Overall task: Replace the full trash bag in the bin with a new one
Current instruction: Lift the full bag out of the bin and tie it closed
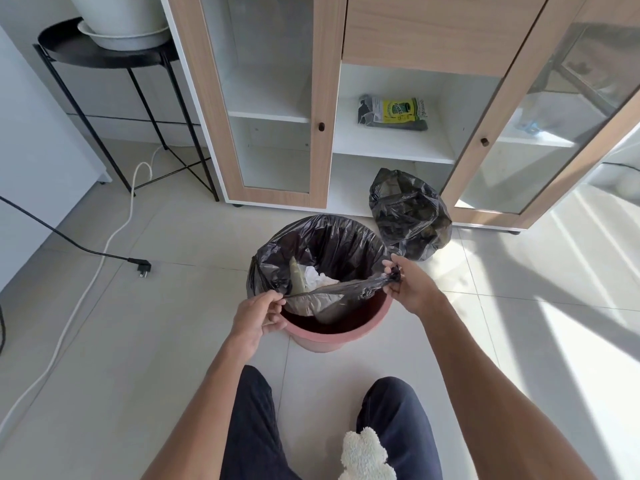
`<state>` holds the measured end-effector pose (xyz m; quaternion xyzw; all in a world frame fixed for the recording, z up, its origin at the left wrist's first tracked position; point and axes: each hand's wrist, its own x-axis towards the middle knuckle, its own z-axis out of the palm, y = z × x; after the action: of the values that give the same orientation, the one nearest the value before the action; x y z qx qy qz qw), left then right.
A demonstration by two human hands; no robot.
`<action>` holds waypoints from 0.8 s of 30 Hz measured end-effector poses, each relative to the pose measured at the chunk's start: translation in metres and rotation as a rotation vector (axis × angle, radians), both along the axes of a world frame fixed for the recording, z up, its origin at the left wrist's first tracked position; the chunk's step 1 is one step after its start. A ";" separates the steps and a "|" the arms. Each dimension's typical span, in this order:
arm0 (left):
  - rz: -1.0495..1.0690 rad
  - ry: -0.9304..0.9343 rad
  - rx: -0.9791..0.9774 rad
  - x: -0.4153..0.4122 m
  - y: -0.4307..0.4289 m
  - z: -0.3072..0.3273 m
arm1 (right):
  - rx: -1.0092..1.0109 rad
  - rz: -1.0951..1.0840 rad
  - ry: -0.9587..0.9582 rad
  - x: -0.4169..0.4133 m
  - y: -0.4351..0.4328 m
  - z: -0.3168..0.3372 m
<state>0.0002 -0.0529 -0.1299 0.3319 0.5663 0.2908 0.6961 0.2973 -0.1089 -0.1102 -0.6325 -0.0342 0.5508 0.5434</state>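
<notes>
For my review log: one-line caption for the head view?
Left hand and right hand pull the black bag's near edge off the pink bin; another black bag sits behind.

I'm getting a single head-worn view, tilting steeply down and forward over my knees at the tiled floor (138, 341). It's sitting close above the bin (332, 336), facing the cabinet (346, 98) beyond.

i see pink bin (325, 336), glossy black bag (325, 244) lining it, white crumpled paper (317, 273) inside. second black bag (410, 216) on pale grey tiled floor (156, 334). yellow-green label on grey pack (393, 112). light wood-grain cabinet (415, 32) doors, navy trousers (256, 431).
</notes>
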 end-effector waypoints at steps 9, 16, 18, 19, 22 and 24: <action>0.139 0.474 0.157 -0.010 0.032 -0.005 | -0.081 -0.101 -0.048 0.050 0.022 -0.003; -0.136 0.646 -0.040 0.003 0.089 -0.022 | -0.068 -0.067 0.068 0.060 0.058 -0.015; -0.129 0.463 -0.188 0.008 0.102 -0.030 | -0.059 -0.085 0.095 0.062 0.069 -0.014; -0.097 0.402 -0.227 0.008 0.110 -0.036 | -0.068 -0.093 0.074 0.064 0.075 -0.014; -0.010 0.341 -0.254 0.005 0.132 -0.052 | -0.075 -0.109 0.020 0.068 0.091 -0.011; 0.101 0.323 -0.216 0.013 0.137 -0.037 | -0.032 -0.114 0.034 0.070 0.100 -0.007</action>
<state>0.0134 0.0839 -0.1671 0.2687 0.7146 0.2060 0.6121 0.3674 -0.0089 -0.1176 -0.6325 0.0199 0.5303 0.5642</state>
